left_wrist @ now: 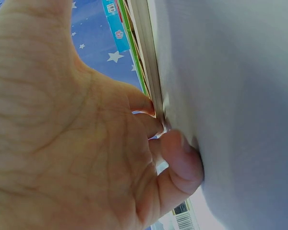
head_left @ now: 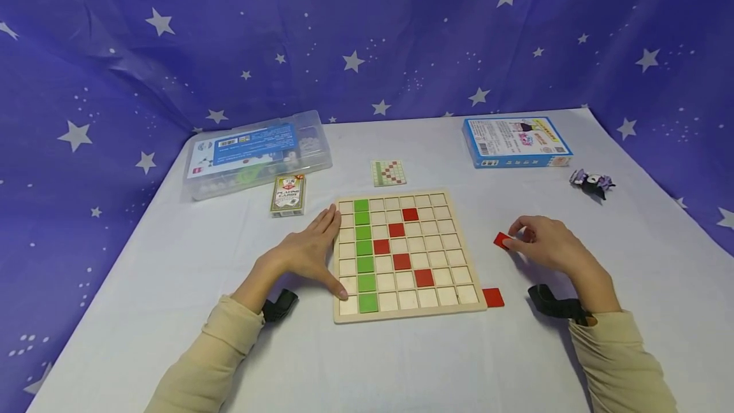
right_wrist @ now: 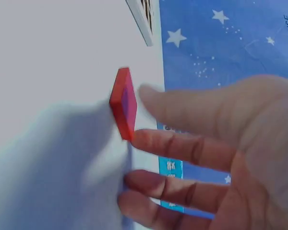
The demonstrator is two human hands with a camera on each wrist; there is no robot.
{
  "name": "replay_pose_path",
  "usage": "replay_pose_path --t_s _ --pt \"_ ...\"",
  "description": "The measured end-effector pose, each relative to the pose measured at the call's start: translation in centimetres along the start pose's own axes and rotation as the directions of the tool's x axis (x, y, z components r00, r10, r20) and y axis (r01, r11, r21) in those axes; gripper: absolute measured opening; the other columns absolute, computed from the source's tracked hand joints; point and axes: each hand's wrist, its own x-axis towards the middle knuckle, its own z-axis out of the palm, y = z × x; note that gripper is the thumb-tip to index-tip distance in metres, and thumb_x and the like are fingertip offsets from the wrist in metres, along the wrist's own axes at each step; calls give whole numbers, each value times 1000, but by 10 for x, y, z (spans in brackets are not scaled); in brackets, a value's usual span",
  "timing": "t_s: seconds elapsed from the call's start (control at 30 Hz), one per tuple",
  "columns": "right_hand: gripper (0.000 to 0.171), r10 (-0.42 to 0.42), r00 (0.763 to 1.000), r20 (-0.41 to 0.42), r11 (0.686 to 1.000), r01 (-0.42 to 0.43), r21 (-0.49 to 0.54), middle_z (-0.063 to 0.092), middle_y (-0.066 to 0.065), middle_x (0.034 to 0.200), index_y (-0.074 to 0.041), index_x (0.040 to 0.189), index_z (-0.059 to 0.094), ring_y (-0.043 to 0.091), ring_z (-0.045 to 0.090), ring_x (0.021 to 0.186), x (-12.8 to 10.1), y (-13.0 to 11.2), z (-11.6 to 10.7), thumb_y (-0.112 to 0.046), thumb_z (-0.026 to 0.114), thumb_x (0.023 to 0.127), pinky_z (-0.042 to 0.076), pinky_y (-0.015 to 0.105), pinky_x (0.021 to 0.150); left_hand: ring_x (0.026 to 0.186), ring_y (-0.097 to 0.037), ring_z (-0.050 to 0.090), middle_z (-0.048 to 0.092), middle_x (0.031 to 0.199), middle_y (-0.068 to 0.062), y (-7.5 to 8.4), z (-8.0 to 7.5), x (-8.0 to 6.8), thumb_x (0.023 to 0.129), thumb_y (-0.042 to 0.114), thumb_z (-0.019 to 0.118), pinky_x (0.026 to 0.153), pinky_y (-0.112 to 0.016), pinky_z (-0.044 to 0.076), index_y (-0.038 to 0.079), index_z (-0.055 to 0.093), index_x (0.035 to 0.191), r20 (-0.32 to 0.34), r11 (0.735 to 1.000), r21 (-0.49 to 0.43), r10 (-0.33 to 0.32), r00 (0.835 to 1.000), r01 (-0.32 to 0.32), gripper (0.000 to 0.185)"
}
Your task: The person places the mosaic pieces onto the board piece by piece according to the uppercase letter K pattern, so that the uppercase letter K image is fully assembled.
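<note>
Head view: we sit at a white-clothed table (head_left: 401, 368) w/ a square wooden grid board (head_left: 404, 255) in front of us. The board holds a column of green square tiles (head_left: 364, 253) on its left side & a zigzag of red square tiles (head_left: 401, 246) mid-board. Our left hand (head_left: 309, 250) lies flat, fingers straight, against the board's left edge, steadying it. Our right hand (head_left: 545, 244), right of the board & apart from it, pinches a red square tile (head_left: 502, 240) by its edge, tilted up off the cloth. A spare red tile (head_left: 493, 297) lies touching the board's lower right corner. Farther back: a small pattern card (head_left: 388, 173), a card deck box (head_left: 288, 195), a clear plastic case (head_left: 258, 153), a blue box (head_left: 516, 141), a small dark toy figure (head_left: 592, 182).

Left wrist view: palm & thumb press the cloth; fingertips (left_wrist: 143, 103) touch the board's rim.

Right wrist view: thumb & fingers (right_wrist: 182, 146) hold the red tile on edge just above the table.

We judge the step to be picking up a tile; next it needs carrying left over the board & lowering flat into a free cell, prob. continuing the red zigzag per the card.
</note>
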Motion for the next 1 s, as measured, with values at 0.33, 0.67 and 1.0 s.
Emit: replay_pose_path --t_s 0.33,0.67,1.0 --pt "19 -119 989 -92 979 132 153 56 5 75 -3 85 59 17 50 70 2 -15 13 -13 74 80 41 27 59 150 -27 -8 -15 162 -9 -2 1 0 54 70 80 96 -56 43 7 -7 154 -3 1000 4 3 1000 -3 147" --pt "8 -413 904 107 850 341 401 71 2 75 -5 85 74 5 54 62 -6 -52 27 -11 70 85 45 22 58 150 -25 -10 -16 161 -8 -1 -2 0 53 71 80 96 -55 43 8 -8 154 -6 1000 11 0 1000 0 148" --pt "14 -578 808 113 790 519 325 63 -4 75 -12 76 69 1 54 61 -13 -69 42 1 72 79 48 21 56 151 -25 -9 -15 162 -8 0 -2 2 53 71 80 98 -60 40 8 -7 154 -7 1000 14 1 1000 -1 148"
